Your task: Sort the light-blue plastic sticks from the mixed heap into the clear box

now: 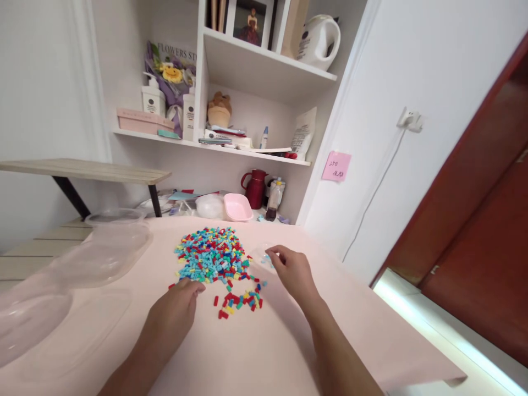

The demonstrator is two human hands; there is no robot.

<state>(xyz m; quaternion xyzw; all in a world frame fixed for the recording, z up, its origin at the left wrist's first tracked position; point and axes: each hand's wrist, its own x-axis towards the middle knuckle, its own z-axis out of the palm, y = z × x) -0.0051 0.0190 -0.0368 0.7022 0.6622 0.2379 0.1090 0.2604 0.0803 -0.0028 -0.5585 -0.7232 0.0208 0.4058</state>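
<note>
A heap of small coloured beads (212,257), blue, red, yellow and green, lies on the pale pink table (264,352). A smaller scatter of mostly red beads (237,302) sits just in front of it. My left hand (175,311) rests palm down at the heap's near left edge, fingertips touching the beads. My right hand (291,269) is at the heap's right side, fingers curled around a small clear bag (264,256) with a few blue beads in it.
Clear plastic containers (111,242) and lids (33,313) lie on the table's left. A pink dish (238,207), a red jug (256,188) and a bottle (274,199) stand at the back under white shelves. The table's right edge (412,341) drops off near a dark red door.
</note>
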